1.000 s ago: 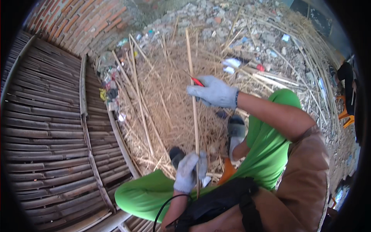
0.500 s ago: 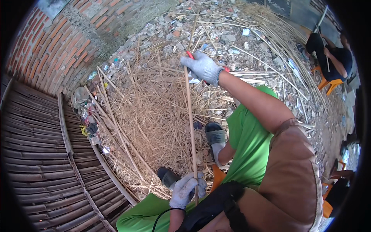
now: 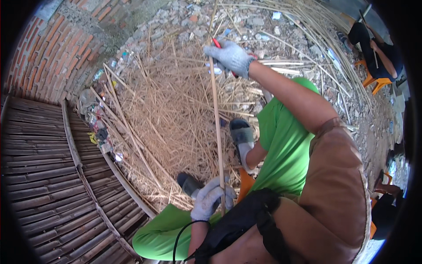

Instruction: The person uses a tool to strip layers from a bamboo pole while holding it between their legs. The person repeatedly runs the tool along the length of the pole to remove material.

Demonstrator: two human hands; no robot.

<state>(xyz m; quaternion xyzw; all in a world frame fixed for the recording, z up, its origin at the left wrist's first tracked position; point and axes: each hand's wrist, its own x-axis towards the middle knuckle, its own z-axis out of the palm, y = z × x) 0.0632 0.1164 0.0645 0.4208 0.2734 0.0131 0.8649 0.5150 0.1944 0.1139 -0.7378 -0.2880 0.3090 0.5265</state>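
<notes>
A long, thin bamboo stick [image 3: 217,119] runs nearly upright through the middle of the view, from my lap out over the ground. Near its lower end my left hand [image 3: 209,200], in a pale knit glove, is closed around it. Further out, my gloved right hand [image 3: 230,56] is closed around a red-handled tool [image 3: 216,43]. A thin dark tip sticks out beyond the red part; the palm hides most of the tool, so its exact kind cannot be told. The thumb side of that hand lies against the stick.
Dry shavings [image 3: 171,119] cover the ground before me, with loose sticks [image 3: 127,123] on the left. A slatted bamboo panel [image 3: 39,176] stands at the left, below a brick wall [image 3: 52,57]. Long canes [image 3: 321,31] lie far right, near a seated person [image 3: 380,48].
The whole scene has shifted upward in the picture. Both hands keep their hold, and the stick stays between them at nearly the same slant.
</notes>
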